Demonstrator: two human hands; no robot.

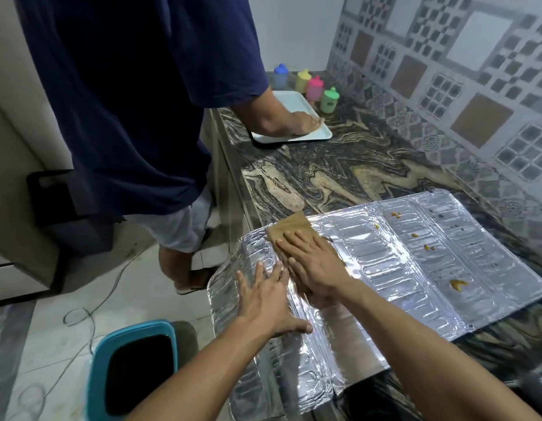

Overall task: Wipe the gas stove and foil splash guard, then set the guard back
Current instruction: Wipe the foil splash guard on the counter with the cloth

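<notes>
The silver foil splash guard lies unfolded flat on the marbled countertop, its left panel hanging over the counter edge. Orange-brown stains dot its right panels. A brown cloth lies on the guard's middle-left part. My right hand presses flat on the cloth with straight fingers. My left hand lies spread on the foil just left of it, holding the guard down. A dark rounded edge at the bottom right may be the stove; too little shows to tell.
Another person in a dark blue shirt stands at the left, a hand wiping a white tray with a cloth. Several coloured lidded cups stand behind the tray. A teal-rimmed bin sits on the floor below. A patterned tile wall runs at the right.
</notes>
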